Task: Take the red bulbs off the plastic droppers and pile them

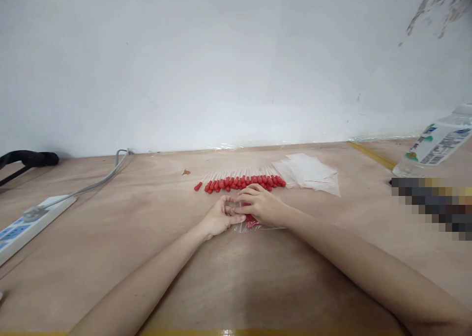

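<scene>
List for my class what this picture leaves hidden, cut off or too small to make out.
All in the head view:
Clear bag's full contents: right hand covers part.
Left hand's grip: overlapping fingers hide it.
Red-tipped sticks' exact count: they overlap.
Bottle's label print: too small.
Power strip's near end: cut by left edge.

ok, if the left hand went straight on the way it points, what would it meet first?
Probably the right hand, which sits against or very near the left hand; the clear bag is close too, and depth there is hard to judge.
</scene>
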Motion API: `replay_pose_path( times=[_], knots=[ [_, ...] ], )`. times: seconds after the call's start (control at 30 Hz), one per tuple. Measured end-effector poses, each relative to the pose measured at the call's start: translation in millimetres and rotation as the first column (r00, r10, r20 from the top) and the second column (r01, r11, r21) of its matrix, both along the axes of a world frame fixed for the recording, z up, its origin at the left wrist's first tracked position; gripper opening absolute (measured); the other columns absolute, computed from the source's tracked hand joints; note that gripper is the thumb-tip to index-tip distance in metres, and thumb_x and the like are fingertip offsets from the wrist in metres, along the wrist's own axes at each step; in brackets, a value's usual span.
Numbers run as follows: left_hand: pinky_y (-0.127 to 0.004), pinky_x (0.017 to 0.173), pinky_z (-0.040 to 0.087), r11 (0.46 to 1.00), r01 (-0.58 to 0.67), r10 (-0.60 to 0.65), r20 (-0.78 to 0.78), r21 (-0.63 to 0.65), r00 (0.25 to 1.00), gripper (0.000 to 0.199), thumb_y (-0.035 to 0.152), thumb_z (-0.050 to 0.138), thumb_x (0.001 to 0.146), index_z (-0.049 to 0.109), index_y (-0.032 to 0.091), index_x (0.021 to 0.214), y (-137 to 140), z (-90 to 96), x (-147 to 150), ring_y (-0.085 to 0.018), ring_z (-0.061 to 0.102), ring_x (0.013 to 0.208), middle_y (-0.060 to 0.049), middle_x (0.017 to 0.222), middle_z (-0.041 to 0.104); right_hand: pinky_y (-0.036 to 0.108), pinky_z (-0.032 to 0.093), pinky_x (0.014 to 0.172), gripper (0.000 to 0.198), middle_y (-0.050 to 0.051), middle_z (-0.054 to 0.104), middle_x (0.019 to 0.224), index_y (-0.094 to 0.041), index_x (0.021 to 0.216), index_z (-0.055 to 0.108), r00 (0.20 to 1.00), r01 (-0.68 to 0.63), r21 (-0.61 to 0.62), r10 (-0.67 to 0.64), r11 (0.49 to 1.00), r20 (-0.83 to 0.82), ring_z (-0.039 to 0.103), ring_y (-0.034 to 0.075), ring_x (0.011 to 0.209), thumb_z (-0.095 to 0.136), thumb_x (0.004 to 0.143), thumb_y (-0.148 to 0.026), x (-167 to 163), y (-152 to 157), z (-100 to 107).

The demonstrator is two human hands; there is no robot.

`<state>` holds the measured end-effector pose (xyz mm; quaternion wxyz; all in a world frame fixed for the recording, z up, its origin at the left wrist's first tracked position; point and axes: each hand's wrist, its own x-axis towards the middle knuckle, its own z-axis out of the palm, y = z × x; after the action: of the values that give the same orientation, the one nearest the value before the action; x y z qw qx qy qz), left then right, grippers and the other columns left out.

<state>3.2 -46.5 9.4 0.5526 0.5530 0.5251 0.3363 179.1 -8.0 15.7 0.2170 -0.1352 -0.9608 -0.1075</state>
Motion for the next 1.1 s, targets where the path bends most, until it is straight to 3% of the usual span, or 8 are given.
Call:
replay_pose_path(
  times=[0.13, 0.27, 0.47, 0.67, 0.83, 0.97, 1.1],
  knots=[
    [-0.016, 0.04, 0.025, 1.0, 0.022, -0.022, -0.014, 0.007, 1.0, 0.066, 0.034, 0.079, 0.052, 0.041, 0.014, 0.103, 0.0, 0.4, -1.0, -0.002, 0.037, 0.039, 0.009, 0.054, 0.052, 0.035, 0.034, 0.086, 0.021, 0.001, 0.066, 0.095, -0.024, 0.092, 0.065, 0.983, -0.064, 0.041, 0.07, 0.997, -0.171, 0.049, 0.016, 0.094, 0.045, 0.088, -0.026, 2.0, 2.2, -10.9],
    [-0.016, 0.04, 0.029, 1.0, 0.026, -0.026, -0.023, 0.012, 0.999, 0.064, 0.039, 0.077, 0.055, 0.046, 0.012, 0.105, -0.2, 2.7, -1.8, -0.004, 0.04, 0.041, 0.007, 0.054, 0.052, 0.032, 0.036, 0.082, 0.021, 0.001, 0.068, 0.087, -0.02, 0.083, 0.064, 0.955, -0.043, 0.062, 0.059, 0.997, -0.291, 0.051, 0.015, 0.09, 0.044, 0.088, -0.022, 1.8, -1.3, -14.7],
    [-0.017, 0.045, 0.038, 1.0, 0.009, -0.009, 0.032, 0.017, 0.999, 0.056, 0.041, 0.071, 0.062, 0.055, 0.011, 0.108, -0.7, 3.5, -0.4, -0.006, 0.045, 0.048, 0.003, 0.06, 0.055, 0.034, 0.034, 0.08, 0.022, 0.002, 0.066, 0.085, -0.017, 0.079, 0.06, 0.953, 0.074, 0.091, -0.044, 0.993, -0.299, 0.052, 0.015, 0.086, 0.04, 0.087, -0.015, -0.8, -7.4, -13.5],
    [-0.018, 0.045, 0.039, 0.995, -0.102, 0.1, 0.087, 0.016, 0.991, 0.043, 0.027, 0.069, 0.063, 0.059, 0.01, 0.101, -6.3, 5.3, 9.4, -0.006, 0.045, 0.047, 0.003, 0.058, 0.053, 0.036, 0.03, 0.085, 0.019, 0.0, 0.065, 0.087, -0.019, 0.079, 0.058, 0.966, 0.064, 0.21, -0.008, 0.976, -0.26, 0.05, 0.015, 0.091, 0.041, 0.088, -0.017, -2.0, -5.0, -20.5],
    [-0.018, 0.041, 0.037, 0.973, -0.174, 0.175, 0.007, 0.153, 0.985, 0.035, 0.018, 0.06, 0.066, 0.058, 0.011, 0.1, -2.7, -6.6, 11.3, -0.006, 0.039, 0.039, 0.008, 0.048, 0.044, 0.036, 0.03, 0.091, 0.018, -0.001, 0.064, 0.087, -0.018, 0.079, 0.056, 0.976, 0.03, 0.206, 0.016, 0.978, -0.218, 0.05, 0.014, 0.092, 0.04, 0.088, -0.015, -2.0, -5.4, -21.6],
    [-0.017, 0.043, 0.032, 0.912, -0.239, 0.285, -0.097, 0.333, 0.954, 0.036, 0.012, 0.054, 0.066, 0.056, 0.011, 0.102, 5.9, -19.0, 2.0, -0.006, 0.039, 0.04, 0.009, 0.046, 0.043, 0.036, 0.031, 0.092, 0.02, 0.001, 0.064, 0.09, -0.018, 0.085, 0.055, 0.962, 0.002, 0.146, 0.038, 0.989, -0.272, 0.051, 0.014, 0.094, 0.037, 0.089, -0.012, 1.1, -9.5, -17.0],
    [-0.018, 0.048, 0.034, 0.867, -0.126, 0.248, -0.199, 0.483, 0.948, 0.034, 0.015, 0.051, 0.071, 0.049, 0.017, 0.105, 4.5, -21.1, -5.0, -0.007, 0.042, 0.045, 0.009, 0.052, 0.045, 0.033, 0.039, 0.081, 0.02, 0.008, 0.06, 0.103, -0.017, 0.087, 0.055, 0.949, 0.011, 0.039, 0.002, 0.999, -0.316, 0.051, 0.016, 0.094, 0.035, 0.089, -0.015, 8.0, -11.9, -14.7]
  ],
)
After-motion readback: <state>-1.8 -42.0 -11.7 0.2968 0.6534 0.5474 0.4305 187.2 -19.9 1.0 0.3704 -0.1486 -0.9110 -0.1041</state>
